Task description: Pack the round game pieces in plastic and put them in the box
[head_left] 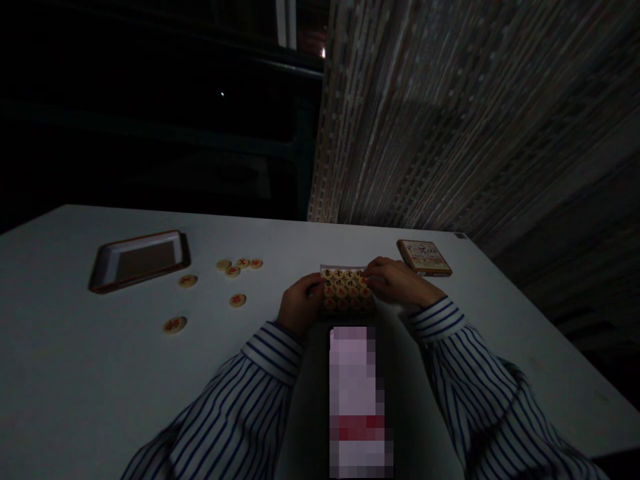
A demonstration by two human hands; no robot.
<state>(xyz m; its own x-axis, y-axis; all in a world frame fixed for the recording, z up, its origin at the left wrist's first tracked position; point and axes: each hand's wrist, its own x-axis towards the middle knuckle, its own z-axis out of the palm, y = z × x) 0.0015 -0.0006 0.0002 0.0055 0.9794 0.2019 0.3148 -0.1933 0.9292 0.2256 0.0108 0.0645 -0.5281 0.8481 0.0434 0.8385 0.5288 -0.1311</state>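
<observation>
A small box of round game pieces point(346, 288), pale discs with red marks packed in rows, sits on the white table point(75, 387) in front of me. My left hand point(300, 305) grips the box's left side with curled fingers. My right hand point(395, 280) holds its right side, fingers bent over the top edge of the pieces. Both arms wear striped sleeves.
Several loose discs point(239, 264) lie scattered to the left. A dark-rimmed tray point(137, 260) sits at the far left. A box lid point(424, 257) rests at the right. A phone point(357, 400) lies close to me. Behind the table stands a ribbed wall.
</observation>
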